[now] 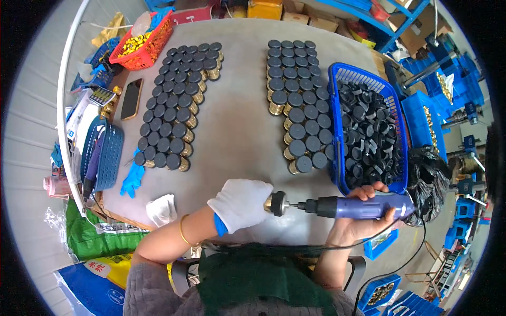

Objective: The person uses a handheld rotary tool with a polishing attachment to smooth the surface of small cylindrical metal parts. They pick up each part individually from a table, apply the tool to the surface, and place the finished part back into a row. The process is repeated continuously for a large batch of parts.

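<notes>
In a white glove, my left hand point(242, 204) is closed round a brass fitting point(269, 203) near the table's front edge. A black round head point(279, 203) sits against that fitting's right end, in line with the shaft of a purple electric screwdriver point(363, 207). My bare right hand point(363, 221) wraps round the screwdriver's body, which lies level and points left. Two blocks of brass fittings with black caps stand upright on the grey table: a left block point(171, 105) and a right block point(300, 100).
A blue basket point(337, 131) full of black caps point(369, 126) stands right of the right block. At the far left are a red basket point(141, 57) of yellow pieces and a phone point(132, 99). A blue glove point(133, 180) and white cloth point(162, 209) lie front left. The screwdriver's cable point(363, 279) hangs downward.
</notes>
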Demonstrator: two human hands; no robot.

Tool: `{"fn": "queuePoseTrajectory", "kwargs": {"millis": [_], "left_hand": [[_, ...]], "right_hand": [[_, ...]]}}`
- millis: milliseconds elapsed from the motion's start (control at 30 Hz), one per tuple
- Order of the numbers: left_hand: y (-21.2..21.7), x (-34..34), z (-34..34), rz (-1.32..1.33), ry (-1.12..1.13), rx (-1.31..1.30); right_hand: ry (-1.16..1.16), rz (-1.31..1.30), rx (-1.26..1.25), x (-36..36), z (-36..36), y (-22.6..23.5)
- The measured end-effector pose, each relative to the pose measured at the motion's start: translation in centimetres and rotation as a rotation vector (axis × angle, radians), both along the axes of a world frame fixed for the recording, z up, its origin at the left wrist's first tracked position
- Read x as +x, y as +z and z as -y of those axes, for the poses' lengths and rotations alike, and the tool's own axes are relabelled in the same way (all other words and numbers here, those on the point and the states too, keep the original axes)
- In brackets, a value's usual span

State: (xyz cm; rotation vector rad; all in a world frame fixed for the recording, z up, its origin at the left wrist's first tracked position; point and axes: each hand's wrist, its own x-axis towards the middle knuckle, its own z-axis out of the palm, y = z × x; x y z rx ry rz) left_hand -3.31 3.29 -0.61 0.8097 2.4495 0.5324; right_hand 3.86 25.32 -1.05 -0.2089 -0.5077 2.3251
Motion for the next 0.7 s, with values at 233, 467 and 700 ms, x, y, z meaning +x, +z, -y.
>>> {"fn": "queuePoseTrajectory", "kwargs": {"millis": [233,467,700], "left_hand": [[-0.9,-14.3,5.5,-0.587,0.156,0.270],[-2.4,-21.2,6.6,-0.756,0.151,-0.099],[-2.2,-18.7,2.5,-0.826,0.066,0.018]], "right_hand": [[0.019,-0.152,0.063,0.0,-1.5,0.8],[0.068,-0.103,0.072,-0.9,-0.5,0.2],[0.073,-0.077,0.069,-1.0,-0.5,0.3]]}}
